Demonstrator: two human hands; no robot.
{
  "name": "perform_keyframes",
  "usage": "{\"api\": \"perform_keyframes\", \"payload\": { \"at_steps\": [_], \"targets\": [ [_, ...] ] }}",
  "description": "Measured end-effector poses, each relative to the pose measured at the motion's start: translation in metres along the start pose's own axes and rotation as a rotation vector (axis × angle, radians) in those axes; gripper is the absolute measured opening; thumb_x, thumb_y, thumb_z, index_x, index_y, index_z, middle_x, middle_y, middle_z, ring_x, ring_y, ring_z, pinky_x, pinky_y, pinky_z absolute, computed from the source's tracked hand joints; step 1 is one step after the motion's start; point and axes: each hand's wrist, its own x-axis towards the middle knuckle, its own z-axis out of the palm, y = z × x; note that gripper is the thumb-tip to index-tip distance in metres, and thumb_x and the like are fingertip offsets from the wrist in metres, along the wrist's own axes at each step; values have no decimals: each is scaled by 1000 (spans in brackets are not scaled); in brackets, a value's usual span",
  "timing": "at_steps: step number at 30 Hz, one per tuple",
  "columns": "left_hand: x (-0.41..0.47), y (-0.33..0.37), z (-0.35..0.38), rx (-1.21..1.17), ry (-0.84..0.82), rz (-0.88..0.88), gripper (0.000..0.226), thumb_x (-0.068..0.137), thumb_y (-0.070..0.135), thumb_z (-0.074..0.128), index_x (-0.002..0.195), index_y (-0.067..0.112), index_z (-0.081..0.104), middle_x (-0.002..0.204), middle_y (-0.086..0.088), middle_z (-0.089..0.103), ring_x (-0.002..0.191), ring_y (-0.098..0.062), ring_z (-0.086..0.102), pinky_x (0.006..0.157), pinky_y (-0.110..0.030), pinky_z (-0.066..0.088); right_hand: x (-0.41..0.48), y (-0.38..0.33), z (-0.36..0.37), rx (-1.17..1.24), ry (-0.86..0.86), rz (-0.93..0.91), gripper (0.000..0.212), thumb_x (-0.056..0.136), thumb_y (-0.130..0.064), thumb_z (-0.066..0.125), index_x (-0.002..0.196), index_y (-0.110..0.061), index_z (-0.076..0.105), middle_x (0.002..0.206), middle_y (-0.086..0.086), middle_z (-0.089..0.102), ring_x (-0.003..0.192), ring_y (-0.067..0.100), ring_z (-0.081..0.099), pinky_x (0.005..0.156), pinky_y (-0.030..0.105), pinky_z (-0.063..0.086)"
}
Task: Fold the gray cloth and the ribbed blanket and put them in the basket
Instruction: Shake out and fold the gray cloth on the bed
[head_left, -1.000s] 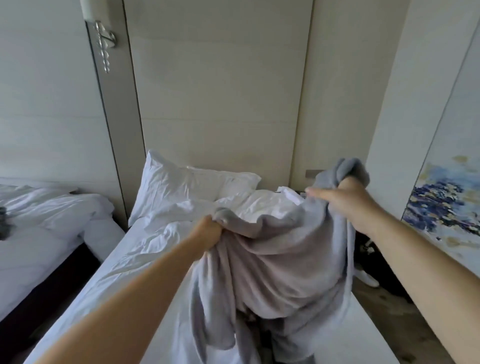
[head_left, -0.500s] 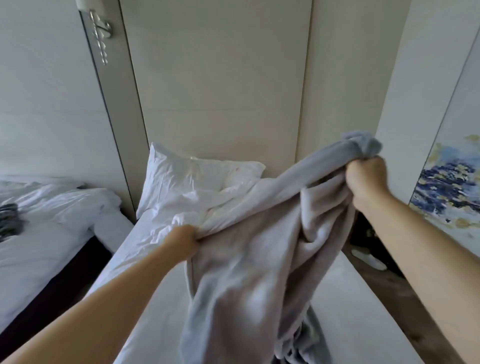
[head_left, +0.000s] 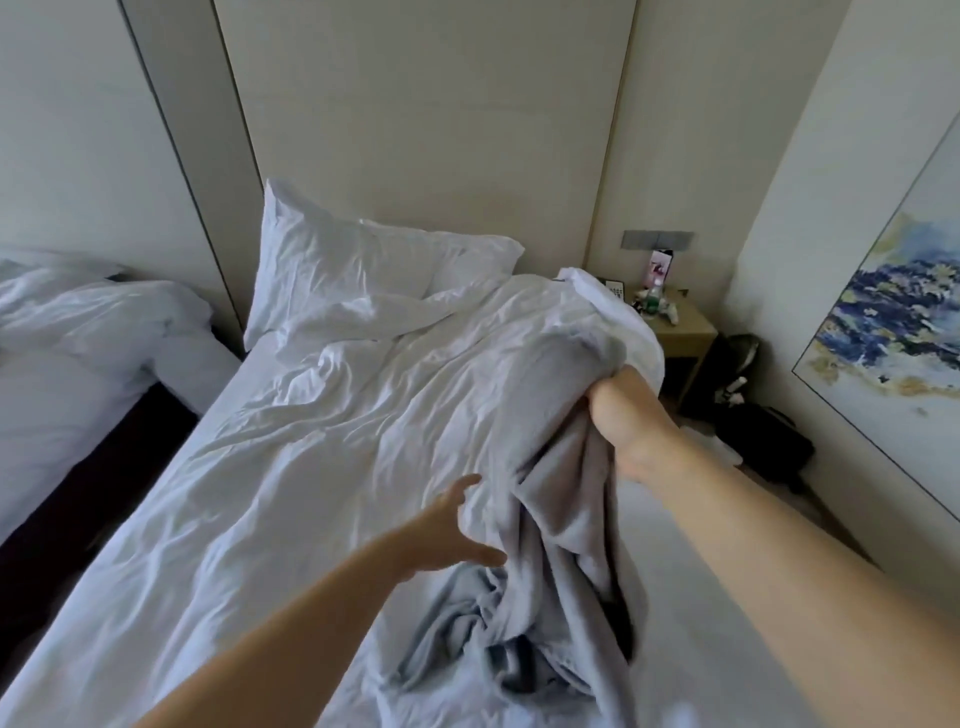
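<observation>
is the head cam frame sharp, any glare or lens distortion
Head view: soft even light, no glare; wall seams lean and bow from the wide lens; left hand and gray cloth slightly blurred; bed looks washed out and soft at its near right.

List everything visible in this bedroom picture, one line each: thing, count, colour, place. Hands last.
bed: one, white rumpled bedding, centre
pillow: one, white, head of the bed
gray cloth: one, gray, held up right of centre, trailing onto the bed
second bed: one, white bedding, far left
bedside table: one, tan, right of the bed
switch plate: one, gray, wall above the table
painting: one, blue and gold, right wall
bag: at least one, black, floor by the table
left hand: one, open, fingers spread beside the cloth
right hand: one, gripping the cloth's bunched top
</observation>
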Motion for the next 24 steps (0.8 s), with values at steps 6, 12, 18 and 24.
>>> {"api": "perform_keyframes", "payload": {
  "at_steps": [6, 12, 18, 24],
  "targets": [
    [24, -14, 21, 302, 135, 41, 43, 81, 46, 67, 120, 27, 61, 115, 8, 62, 107, -14, 58, 84, -19, 40, 25, -9, -53, 212, 17, -120, 29, 85, -24, 54, 110, -17, 65, 103, 6, 73, 100, 21, 67, 78, 32, 55],
    [25, -65, -26, 906, -622, -440, 58, 83, 53, 62, 118, 6, 63, 107, -8, 64, 93, -24, 58, 89, -33, 47, 34, 78, -129, -978, -457, 741, 7, 87, -17, 67, 90, -18, 61, 88, 4, 63, 80, 21, 61, 59, 23, 47],
    [76, -86, -18, 597, -313, -347, 38, 68, 49, 66, 96, 23, 67, 91, 6, 67, 87, -17, 64, 77, -28, 51, 74, 146, -84, -895, -49, 386, 18, 81, -22, 66, 92, -11, 57, 91, 12, 62, 80, 25, 60, 61, 32, 43],
    [160, -155, 53, 410, -57, -347, 82, 72, 63, 61, 143, 41, 26, 123, -6, 54, 108, -30, 56, 84, -35, 46, 104, 297, -3, -978, -404, 396, 87, 66, -49, 76, 140, -29, 34, 126, 11, 49, 107, 31, 55, 76, 32, 45]
  ]
}}
